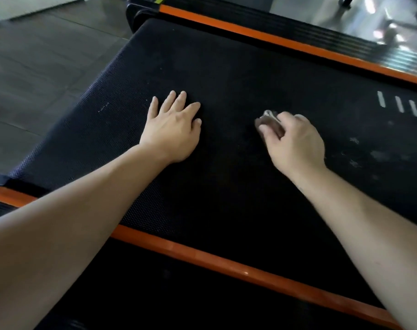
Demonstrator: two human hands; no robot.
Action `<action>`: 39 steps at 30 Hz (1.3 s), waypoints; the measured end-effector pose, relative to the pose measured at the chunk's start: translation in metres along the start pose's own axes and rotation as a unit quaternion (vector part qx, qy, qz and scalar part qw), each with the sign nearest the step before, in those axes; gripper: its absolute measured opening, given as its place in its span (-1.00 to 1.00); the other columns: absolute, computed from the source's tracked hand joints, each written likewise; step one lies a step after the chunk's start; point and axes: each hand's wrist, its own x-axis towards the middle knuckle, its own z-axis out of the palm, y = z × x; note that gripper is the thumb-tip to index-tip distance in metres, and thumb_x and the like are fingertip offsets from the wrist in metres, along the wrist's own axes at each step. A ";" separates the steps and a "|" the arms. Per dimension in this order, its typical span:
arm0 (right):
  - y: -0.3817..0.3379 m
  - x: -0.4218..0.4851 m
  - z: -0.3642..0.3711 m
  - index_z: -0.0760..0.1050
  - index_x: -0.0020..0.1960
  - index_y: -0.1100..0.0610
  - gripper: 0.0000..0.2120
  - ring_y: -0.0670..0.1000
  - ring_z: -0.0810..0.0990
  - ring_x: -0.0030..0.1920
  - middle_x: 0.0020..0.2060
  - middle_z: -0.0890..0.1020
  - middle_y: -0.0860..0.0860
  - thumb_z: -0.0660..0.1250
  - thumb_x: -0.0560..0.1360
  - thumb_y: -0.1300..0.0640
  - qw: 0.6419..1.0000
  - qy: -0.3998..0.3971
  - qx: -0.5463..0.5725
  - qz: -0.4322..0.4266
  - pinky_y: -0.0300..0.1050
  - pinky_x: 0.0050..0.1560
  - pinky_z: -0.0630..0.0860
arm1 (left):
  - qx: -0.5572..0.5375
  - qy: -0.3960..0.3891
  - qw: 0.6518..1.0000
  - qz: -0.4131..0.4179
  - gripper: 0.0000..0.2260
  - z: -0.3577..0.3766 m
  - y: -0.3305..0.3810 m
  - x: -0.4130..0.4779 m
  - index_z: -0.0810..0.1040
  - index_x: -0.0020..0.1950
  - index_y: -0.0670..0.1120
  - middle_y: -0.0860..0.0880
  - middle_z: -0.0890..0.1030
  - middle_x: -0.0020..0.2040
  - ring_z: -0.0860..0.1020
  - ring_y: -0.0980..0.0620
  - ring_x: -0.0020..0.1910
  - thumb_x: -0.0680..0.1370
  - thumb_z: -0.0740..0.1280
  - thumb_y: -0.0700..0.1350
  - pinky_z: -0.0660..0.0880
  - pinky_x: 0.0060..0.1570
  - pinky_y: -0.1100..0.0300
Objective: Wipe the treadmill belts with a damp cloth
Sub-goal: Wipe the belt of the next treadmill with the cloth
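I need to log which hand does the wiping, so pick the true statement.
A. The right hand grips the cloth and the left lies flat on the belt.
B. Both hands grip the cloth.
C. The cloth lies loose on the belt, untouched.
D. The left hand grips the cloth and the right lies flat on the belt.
A: the right hand has its fingers curled round the pale cloth, while the left hand lies flat, fingers spread, on the black belt.
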 end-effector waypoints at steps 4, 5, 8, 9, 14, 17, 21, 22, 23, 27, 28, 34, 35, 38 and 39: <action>-0.030 -0.045 -0.003 0.44 -0.14 0.03 -0.73 0.17 0.53 -0.20 -0.19 0.49 0.05 0.34 0.53 -0.15 0.994 -0.022 0.040 -0.100 0.01 -0.27 0.43 | 0.008 -0.014 0.999 -0.031 -0.56 0.001 0.015 0.001 0.27 0.59 -0.03 -0.15 0.08 0.68 -0.07 -0.16 0.67 0.72 0.07 0.06 -0.19 0.58 -0.30; -0.033 -0.059 -0.005 0.41 -0.16 0.02 -0.74 0.11 0.50 -0.24 -0.21 0.45 0.00 0.34 0.53 -0.14 0.986 -0.059 0.068 -0.141 -0.02 -0.27 0.41 | 0.011 -0.021 0.999 -0.043 -0.56 0.001 0.020 0.002 0.27 0.59 -0.05 -0.17 0.06 0.68 -0.08 -0.17 0.67 0.73 0.07 0.05 -0.20 0.56 -0.34; -0.009 -0.045 -0.009 0.48 -0.14 0.05 -0.69 0.12 0.52 -0.23 -0.22 0.45 -0.01 0.30 0.54 -0.19 0.980 -0.064 0.063 -0.177 -0.01 -0.26 0.45 | 0.008 -0.029 0.997 -0.068 -0.59 0.002 0.032 0.003 0.28 0.55 -0.08 -0.22 0.04 0.68 -0.11 -0.21 0.67 0.73 0.05 0.04 -0.22 0.51 -0.44; 0.006 -0.028 -0.007 0.50 -0.13 0.05 -0.68 0.16 0.55 -0.19 -0.22 0.47 0.01 0.29 0.54 -0.21 0.987 -0.040 0.036 -0.151 -0.01 -0.25 0.45 | 0.006 -0.027 0.997 -0.073 -0.59 0.002 0.035 0.004 0.27 0.55 -0.07 -0.23 0.04 0.67 -0.11 -0.22 0.67 0.73 0.05 0.04 -0.23 0.50 -0.46; 0.029 -0.004 -0.005 0.52 -0.04 0.07 -0.69 0.21 0.59 -0.08 -0.13 0.51 0.03 0.32 0.54 -0.19 1.000 0.027 0.003 0.004 0.00 -0.22 0.46 | 0.001 -0.025 0.999 -0.023 -0.59 0.011 0.055 0.023 0.25 0.59 0.03 -0.14 0.08 0.68 -0.10 -0.24 0.66 0.73 0.05 0.00 -0.23 0.51 -0.45; 0.007 -0.040 -0.009 0.48 -0.11 0.06 -0.69 0.10 0.51 -0.21 -0.19 0.47 0.00 0.28 0.54 -0.19 0.987 -0.054 0.067 -0.133 -0.03 -0.29 0.42 | -0.009 -0.033 0.999 -0.005 -0.59 0.014 0.063 0.041 0.25 0.60 0.10 -0.08 0.08 0.69 -0.11 -0.22 0.67 0.73 0.06 0.03 -0.24 0.52 -0.42; 0.040 0.007 -0.003 0.44 -0.15 -0.02 -0.71 0.13 0.55 -0.17 -0.21 0.43 -0.05 0.30 0.55 -0.22 0.997 -0.014 0.021 -0.075 -0.06 -0.27 0.37 | 0.005 -0.034 0.999 0.011 -0.55 0.022 0.065 0.043 0.22 0.62 0.15 -0.07 0.03 0.70 -0.16 -0.23 0.67 0.71 0.03 0.13 -0.28 0.52 -0.40; 0.049 0.022 -0.002 0.44 -0.13 -0.02 -0.73 0.14 0.57 -0.14 -0.19 0.45 -0.04 0.31 0.56 -0.21 1.000 0.005 0.012 -0.012 -0.07 -0.27 0.36 | 0.010 -0.031 0.999 0.016 -0.54 0.023 0.064 0.042 0.21 0.62 0.15 -0.08 0.02 0.70 -0.16 -0.23 0.66 0.71 0.02 0.14 -0.28 0.52 -0.40; 0.053 0.031 0.000 0.46 -0.09 -0.01 -0.74 0.14 0.58 -0.11 -0.16 0.47 -0.03 0.32 0.56 -0.19 0.999 0.018 0.006 0.035 -0.09 -0.25 0.35 | 0.012 -0.029 0.999 0.018 -0.54 0.025 0.063 0.041 0.20 0.62 0.14 -0.08 0.02 0.70 -0.16 -0.24 0.66 0.71 0.01 0.14 -0.28 0.53 -0.39; 0.023 0.006 0.007 0.48 -0.10 0.06 -0.72 0.05 0.50 -0.18 -0.17 0.47 -0.02 0.36 0.54 -0.15 0.998 0.000 0.030 -0.059 -0.10 -0.28 0.34 | 0.014 -0.022 0.999 0.020 -0.54 0.026 0.064 0.042 0.20 0.62 0.15 -0.08 0.03 0.70 -0.15 -0.24 0.66 0.70 0.02 0.14 -0.27 0.53 -0.38; 0.020 -0.002 0.005 0.47 -0.12 0.07 -0.71 0.01 0.46 -0.22 -0.20 0.45 -0.05 0.36 0.53 -0.16 0.994 -0.028 0.048 -0.090 -0.11 -0.30 0.32 | 0.016 -0.021 0.999 0.020 -0.54 0.026 0.064 0.042 0.20 0.62 0.15 -0.08 0.02 0.70 -0.15 -0.23 0.66 0.70 0.02 0.14 -0.27 0.53 -0.38; 0.066 0.064 0.001 0.44 -0.08 0.01 -0.75 0.17 0.57 -0.08 -0.13 0.45 -0.01 0.31 0.56 -0.17 0.999 0.004 -0.015 0.031 -0.09 -0.24 0.29 | 0.025 -0.028 0.999 0.025 -0.53 0.025 0.064 0.041 0.17 0.64 0.14 -0.09 0.00 0.70 -0.17 -0.23 0.66 0.71 -0.01 0.15 -0.28 0.54 -0.37; 0.064 0.064 0.004 0.44 -0.07 0.01 -0.75 0.18 0.57 -0.08 -0.12 0.45 0.01 0.31 0.56 -0.17 0.999 0.014 -0.016 0.040 -0.08 -0.24 0.30 | 0.026 -0.029 0.999 0.026 -0.53 0.025 0.064 0.041 0.16 0.64 0.15 -0.09 0.00 0.70 -0.17 -0.23 0.66 0.71 -0.02 0.15 -0.28 0.54 -0.37; 0.038 0.033 0.009 0.47 -0.09 0.06 -0.72 0.05 0.48 -0.19 -0.17 0.44 -0.03 0.35 0.54 -0.16 0.998 -0.013 0.016 -0.059 -0.10 -0.28 0.31 | 0.036 -0.032 0.999 0.025 -0.51 0.026 0.064 0.042 0.14 0.64 0.16 -0.09 -0.02 0.71 -0.17 -0.23 0.66 0.70 -0.02 0.19 -0.27 0.53 -0.38; 0.035 0.026 0.007 0.47 -0.11 0.06 -0.71 0.01 0.46 -0.22 -0.19 0.45 -0.04 0.36 0.54 -0.16 0.994 -0.040 0.038 -0.090 -0.10 -0.30 0.33 | 0.042 -0.034 0.998 0.024 -0.49 0.026 0.063 0.042 0.12 0.65 0.16 -0.09 -0.03 0.71 -0.18 -0.22 0.66 0.70 -0.02 0.20 -0.27 0.53 -0.38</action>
